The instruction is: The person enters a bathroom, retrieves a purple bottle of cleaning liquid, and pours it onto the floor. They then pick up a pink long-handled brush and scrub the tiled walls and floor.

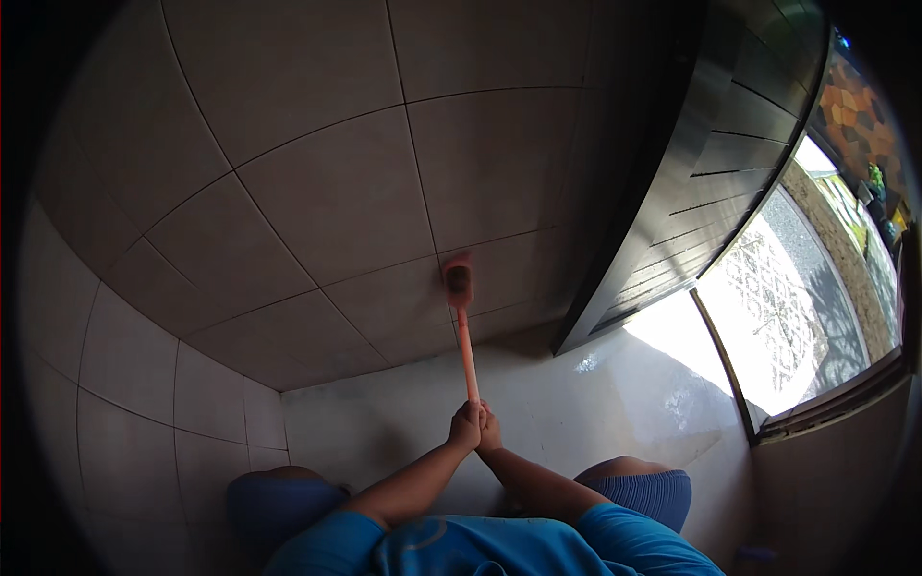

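The head of a long-handled pink tool [468, 353] is blurred, with a dark patch at its middle, so its exact kind and whether it touches the tiled wall [327, 192] behind it are hard to tell. The fingers are mostly hidden where the hands overlap, and the end of the handle is lost inside them. The wearer's blue shirt [480, 547] is cut off by the lower edge, and sunlight washes out the ground beyond the doorway. There are one tool, two hands, two bent knees and one slatted metal door [720, 163], standing at the right. The left hand [465, 424] and right hand [490, 428] are pressed together, closed around the handle's near end. The tool extends forward from them, above the pale floor [384, 413], its head farthest from the grip.
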A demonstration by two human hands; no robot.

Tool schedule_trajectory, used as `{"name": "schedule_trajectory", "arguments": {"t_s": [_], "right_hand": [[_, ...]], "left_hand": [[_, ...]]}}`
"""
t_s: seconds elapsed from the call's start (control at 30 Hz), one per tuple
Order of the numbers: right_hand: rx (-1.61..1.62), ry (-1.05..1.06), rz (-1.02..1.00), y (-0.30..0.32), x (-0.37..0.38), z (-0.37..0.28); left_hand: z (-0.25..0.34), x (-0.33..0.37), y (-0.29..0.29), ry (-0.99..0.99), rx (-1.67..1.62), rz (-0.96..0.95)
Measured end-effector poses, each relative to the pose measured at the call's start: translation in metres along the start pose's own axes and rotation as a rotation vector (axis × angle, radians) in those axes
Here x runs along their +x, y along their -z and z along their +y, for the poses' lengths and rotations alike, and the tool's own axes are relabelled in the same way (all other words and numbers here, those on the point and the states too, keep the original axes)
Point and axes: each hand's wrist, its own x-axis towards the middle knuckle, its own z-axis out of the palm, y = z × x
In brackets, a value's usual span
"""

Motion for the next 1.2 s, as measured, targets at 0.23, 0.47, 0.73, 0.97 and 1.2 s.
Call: {"name": "schedule_trajectory", "arguments": {"t_s": [0.23, 0.47, 0.73, 0.97, 1.2], "right_hand": [[0.057, 0.158, -0.022, 0.003, 0.051, -0.077], [0.134, 0.273, -0.016, 0.029, 0.075, -0.202], [0.022, 0.065, -0.080, -0.014, 0.015, -0.005], [0.019, 0.002, -0.101, -0.023, 0.011, -0.030], [0.135, 0.259, -0.149, -0.007, 0.066, -0.186]], "left_hand": [[0.076, 0.012, 0.007, -0.152, 0.052, -0.010], [0.201, 0.023, -0.004, -0.291, 0.058, -0.181], [0.002, -0.013, 0.028, -0.094, 0.185, 0.022], [0.033, -0.019, 0.044, -0.030, 0.274, -0.059], [0.187, 0.017, 0.032, -0.391, 0.195, -0.037]]}}
